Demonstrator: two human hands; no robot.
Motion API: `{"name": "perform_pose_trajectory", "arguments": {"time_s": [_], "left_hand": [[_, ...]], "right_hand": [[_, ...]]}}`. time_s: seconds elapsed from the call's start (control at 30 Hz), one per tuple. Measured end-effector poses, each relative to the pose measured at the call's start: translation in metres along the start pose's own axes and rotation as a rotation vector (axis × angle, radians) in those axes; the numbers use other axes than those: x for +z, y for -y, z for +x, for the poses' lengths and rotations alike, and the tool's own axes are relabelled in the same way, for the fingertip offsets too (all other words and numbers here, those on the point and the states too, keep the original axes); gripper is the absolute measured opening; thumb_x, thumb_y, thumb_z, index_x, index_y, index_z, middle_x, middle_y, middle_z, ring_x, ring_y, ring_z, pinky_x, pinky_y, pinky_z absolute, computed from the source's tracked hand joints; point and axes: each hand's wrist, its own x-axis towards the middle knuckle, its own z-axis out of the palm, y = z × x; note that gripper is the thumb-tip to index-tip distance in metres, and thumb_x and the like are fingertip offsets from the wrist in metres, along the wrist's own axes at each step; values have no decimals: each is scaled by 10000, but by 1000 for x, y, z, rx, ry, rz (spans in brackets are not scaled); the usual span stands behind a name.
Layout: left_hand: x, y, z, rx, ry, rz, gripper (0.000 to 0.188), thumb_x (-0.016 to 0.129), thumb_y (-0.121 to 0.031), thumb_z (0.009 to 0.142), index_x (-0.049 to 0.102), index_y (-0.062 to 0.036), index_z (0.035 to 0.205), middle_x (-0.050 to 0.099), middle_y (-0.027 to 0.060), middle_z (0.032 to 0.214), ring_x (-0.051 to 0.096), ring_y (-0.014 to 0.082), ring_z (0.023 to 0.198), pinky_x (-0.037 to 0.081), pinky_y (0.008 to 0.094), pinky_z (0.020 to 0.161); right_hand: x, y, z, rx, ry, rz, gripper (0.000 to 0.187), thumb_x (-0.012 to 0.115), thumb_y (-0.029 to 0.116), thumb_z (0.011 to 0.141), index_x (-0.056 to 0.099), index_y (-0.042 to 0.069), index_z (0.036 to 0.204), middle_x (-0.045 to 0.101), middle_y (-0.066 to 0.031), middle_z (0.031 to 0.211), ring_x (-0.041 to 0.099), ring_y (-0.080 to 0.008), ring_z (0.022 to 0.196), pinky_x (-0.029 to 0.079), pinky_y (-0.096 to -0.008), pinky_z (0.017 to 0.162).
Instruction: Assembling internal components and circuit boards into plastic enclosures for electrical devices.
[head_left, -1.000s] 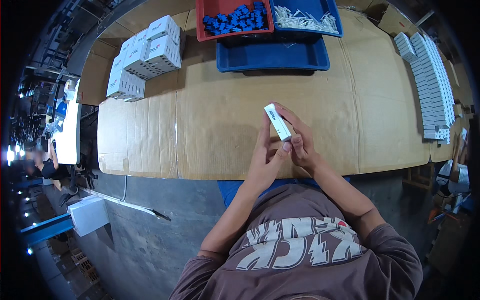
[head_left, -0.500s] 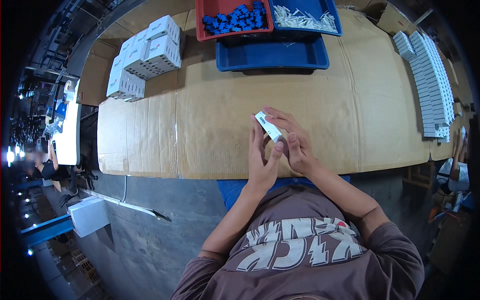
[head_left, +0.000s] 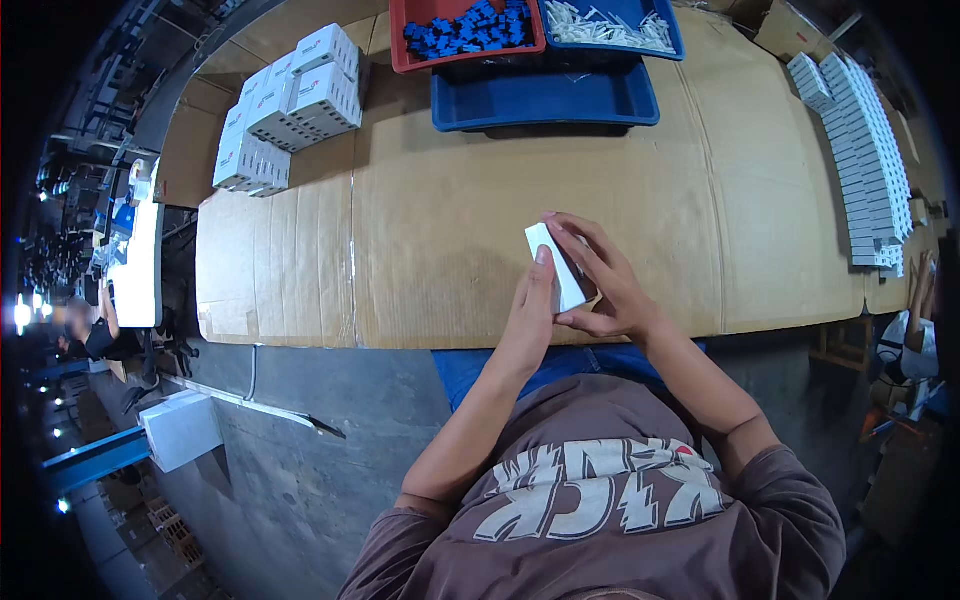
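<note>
Above the near part of the cardboard-covered table, both my hands hold one small white box (head_left: 557, 272). It is long and narrow, tilted, with a plain white side facing up. My left hand (head_left: 530, 310) grips it from the left, the thumb lying along its upper face. On the right, my right hand (head_left: 610, 280) has its fingertips at the box's far end and its thumb at the near end. The fingers of my left hand beneath the box are hidden.
White boxes (head_left: 290, 105) are stacked at the far left, and a long row of them (head_left: 865, 165) stands at the right. At the back are a red bin (head_left: 400, 62) of blue parts, a blue bin (head_left: 680, 45) of white pieces and another blue bin (head_left: 545, 105).
The box has been turned in my hands: its printed face showed before, and a plain white side shows now. My left thumb has moved onto it, and my right hand has shifted slightly right.
</note>
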Motion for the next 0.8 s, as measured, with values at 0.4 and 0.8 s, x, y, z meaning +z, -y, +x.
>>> {"name": "perform_pose_trajectory", "arguments": {"time_s": [0.4,0.8], "left_hand": [[28,-11,-24,-133,-22,-125,744,357,-656,1081,438,-32,1478,593,103,1276,619,185,1141,534,318,909],[35,-6,-58,-110,-31,-209,703,437,-652,1058,432,-103,1497,598,89,1291,644,204,1154,575,343,928]], "right_hand": [[3,18,-16,-96,-166,-31,823,769,430,869,513,-57,1481,525,-298,1452,581,-455,1286,497,-480,1064],[5,43,-32,-145,-162,-44,755,705,412,922,513,-56,1482,526,-294,1476,586,-447,1298,500,-466,1058]]}}
